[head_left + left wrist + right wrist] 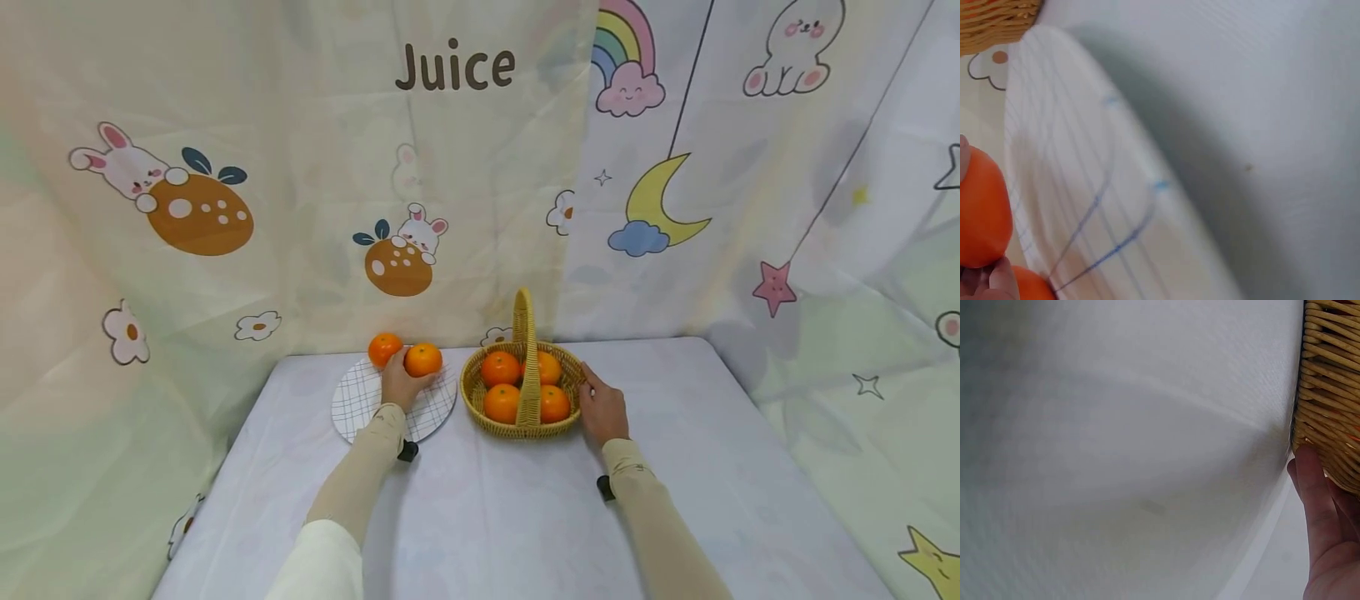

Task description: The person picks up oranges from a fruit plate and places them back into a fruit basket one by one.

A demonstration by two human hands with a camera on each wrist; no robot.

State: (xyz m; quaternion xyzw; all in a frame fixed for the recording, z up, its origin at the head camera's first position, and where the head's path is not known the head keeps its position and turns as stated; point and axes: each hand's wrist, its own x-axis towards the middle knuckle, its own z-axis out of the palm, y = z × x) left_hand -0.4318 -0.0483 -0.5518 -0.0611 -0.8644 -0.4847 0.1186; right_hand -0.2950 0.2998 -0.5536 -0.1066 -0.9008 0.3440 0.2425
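Observation:
My left hand (401, 385) holds an orange (423, 360) over a round white plate (360, 400) with dark grid lines. In the left wrist view that orange (984, 209) shows large at the left edge, fingertips around it. A second orange (386, 350) sits at the plate's back edge, just behind the hand. To the right, my right hand (604, 412) holds the right side of a woven basket (480, 417) with a tall handle. Its fingers (1313, 494) lie against the wicker wall in the right wrist view. Several oranges (501, 403) lie in the basket.
Both sit on a table under a pale cloth (480, 517). A printed curtain (480, 183) with cartoon rabbits and the word "Juice" hangs right behind the table's back edge. More printed cloth (862, 358) hangs along the sides.

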